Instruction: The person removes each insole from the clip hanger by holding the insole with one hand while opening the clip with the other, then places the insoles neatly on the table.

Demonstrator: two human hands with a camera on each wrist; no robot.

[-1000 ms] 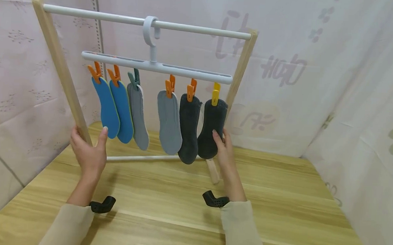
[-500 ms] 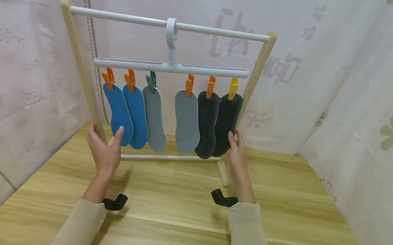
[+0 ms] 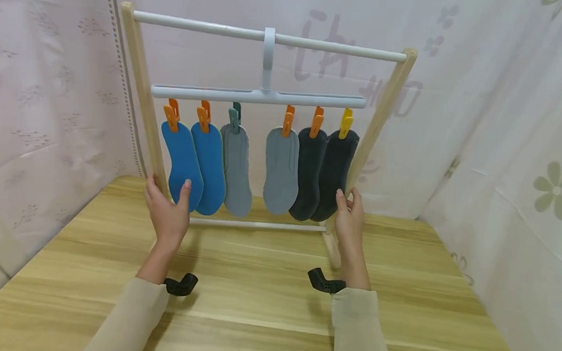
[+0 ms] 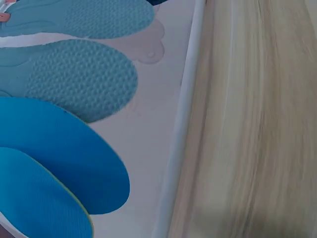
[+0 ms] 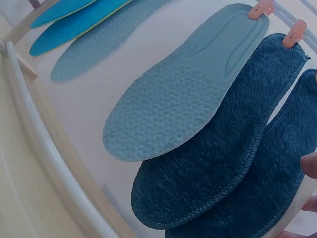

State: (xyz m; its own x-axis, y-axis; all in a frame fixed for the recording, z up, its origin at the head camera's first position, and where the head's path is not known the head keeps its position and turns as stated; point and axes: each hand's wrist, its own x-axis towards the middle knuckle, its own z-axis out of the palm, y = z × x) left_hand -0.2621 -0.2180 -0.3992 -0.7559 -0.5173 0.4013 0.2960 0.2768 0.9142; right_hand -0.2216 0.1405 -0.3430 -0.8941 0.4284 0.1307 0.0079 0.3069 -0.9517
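The left hand (image 3: 168, 217) grips the rack (image 3: 202, 27) at eight o'clock, the right hand (image 3: 349, 225) at four, fingers curled round its posts (image 3: 143, 85). It stands toward twelve on the table (image 3: 256, 310); its hanger (image 3: 261, 96) carries six insoles (image 3: 282, 170).

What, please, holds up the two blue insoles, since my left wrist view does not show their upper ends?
Observer: An orange clip grips the upper end of each blue insole.

Operator: Thank you; and what do those clips hang from?

Observer: They hang from the long bar of a pale hanger.

Operator: Most helpful; and what is beside the rightmost insole?

Observer: The right hand, at the right wooden post.
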